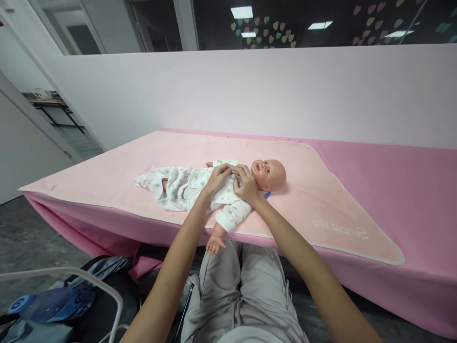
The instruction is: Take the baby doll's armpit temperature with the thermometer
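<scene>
A baby doll (270,175) lies on its back with its head to the right. It wears a white printed baby outfit (193,180), whose loose leg end spreads to the left. On the upper chest, my left hand (220,175) and my right hand (245,183) meet, fingers bent and pinched at the front of the outfit near the neck. What exactly lies between the fingertips is hidden, though the cloth is right under them. One doll arm hangs toward me over the table edge. A small blue piece (267,195) shows beside the doll's neck.
Under the doll is a peach mat (321,205) on a pink tablecloth (410,190). A white wall with windows stands behind. My legs are at the front edge. To the lower left, a water bottle (53,304) lies on a black chair with a pale metal frame (89,278).
</scene>
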`<state>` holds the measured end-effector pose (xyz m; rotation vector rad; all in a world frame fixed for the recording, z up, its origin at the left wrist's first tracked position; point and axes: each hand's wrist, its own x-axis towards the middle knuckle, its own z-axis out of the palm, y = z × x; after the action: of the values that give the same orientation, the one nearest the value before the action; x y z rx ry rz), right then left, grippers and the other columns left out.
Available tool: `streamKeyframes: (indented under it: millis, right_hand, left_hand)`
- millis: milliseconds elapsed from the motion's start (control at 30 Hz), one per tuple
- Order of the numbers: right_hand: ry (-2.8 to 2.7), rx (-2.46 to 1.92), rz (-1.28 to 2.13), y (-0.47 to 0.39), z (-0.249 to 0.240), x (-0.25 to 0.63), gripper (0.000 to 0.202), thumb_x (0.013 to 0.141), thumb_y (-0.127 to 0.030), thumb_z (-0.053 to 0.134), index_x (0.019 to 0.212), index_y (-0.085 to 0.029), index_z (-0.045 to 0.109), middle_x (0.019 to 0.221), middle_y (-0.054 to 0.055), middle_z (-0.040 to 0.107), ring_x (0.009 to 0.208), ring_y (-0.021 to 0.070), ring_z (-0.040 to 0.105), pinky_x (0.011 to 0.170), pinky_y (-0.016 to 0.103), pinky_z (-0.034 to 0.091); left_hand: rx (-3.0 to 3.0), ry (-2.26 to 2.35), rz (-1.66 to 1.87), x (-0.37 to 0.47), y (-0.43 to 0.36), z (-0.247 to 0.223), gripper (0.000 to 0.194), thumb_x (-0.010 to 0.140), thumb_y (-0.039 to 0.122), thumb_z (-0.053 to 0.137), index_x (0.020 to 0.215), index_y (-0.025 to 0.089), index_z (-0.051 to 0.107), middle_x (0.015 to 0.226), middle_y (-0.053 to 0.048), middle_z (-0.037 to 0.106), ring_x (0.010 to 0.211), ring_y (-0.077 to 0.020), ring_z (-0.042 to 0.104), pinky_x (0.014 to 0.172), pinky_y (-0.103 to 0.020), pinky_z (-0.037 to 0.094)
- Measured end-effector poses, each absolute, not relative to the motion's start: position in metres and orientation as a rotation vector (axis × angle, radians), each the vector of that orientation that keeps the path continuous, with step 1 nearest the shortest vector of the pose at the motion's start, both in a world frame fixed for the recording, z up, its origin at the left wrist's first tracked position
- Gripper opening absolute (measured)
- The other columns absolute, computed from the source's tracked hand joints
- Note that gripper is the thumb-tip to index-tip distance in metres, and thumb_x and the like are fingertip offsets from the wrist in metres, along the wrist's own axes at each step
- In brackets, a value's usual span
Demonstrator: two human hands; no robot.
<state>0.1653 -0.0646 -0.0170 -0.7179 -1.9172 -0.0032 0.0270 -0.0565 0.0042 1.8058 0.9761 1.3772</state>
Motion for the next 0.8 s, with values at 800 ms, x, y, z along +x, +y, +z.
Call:
streamKeyframes:
  millis: [800]
  right_hand:
    - [-1.91,-0.845,-0.176,-0.058,-0.027,0.162,0.04,0.083,-0.005,0.034,0.109,-0.023,0.06,0.111,0.009,0.054,0.103,0.0205,0.053,0.093,0.036,0.045]
  left_hand:
    - [1.911,1.061,1.341,0.026,-0.058,0.002,0.02,0.072,0.027,0.059,0.085,0.013,0.064,0.084,-0.005,0.066,0.081,-0.0182,0.059,0.076,-0.028,0.046]
